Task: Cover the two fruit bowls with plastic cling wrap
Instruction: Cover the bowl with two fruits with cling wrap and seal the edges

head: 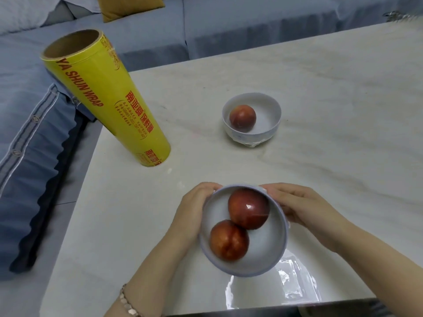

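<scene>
A white bowl point(263, 252) with two red fruits point(248, 208) is tilted toward me near the table's front edge. Clear cling wrap point(295, 287) stretches over it and trails loose toward the front edge. My left hand point(194, 209) grips the bowl's left far rim. My right hand point(304, 207) grips the right far rim, fingers curled over the wrap. A second white bowl point(270, 115) with one red fruit point(242, 117) sits mid-table, with wrap bunched under its base. The yellow cling wrap roll point(107, 97) stands upright at the table's left edge.
The pale marble table point(320, 88) spreads to the right and back. A blue sofa point(229, 26) runs behind it, with a blue cushion point(34, 156) at the left and a mustard cushion point(128, 5) at the top.
</scene>
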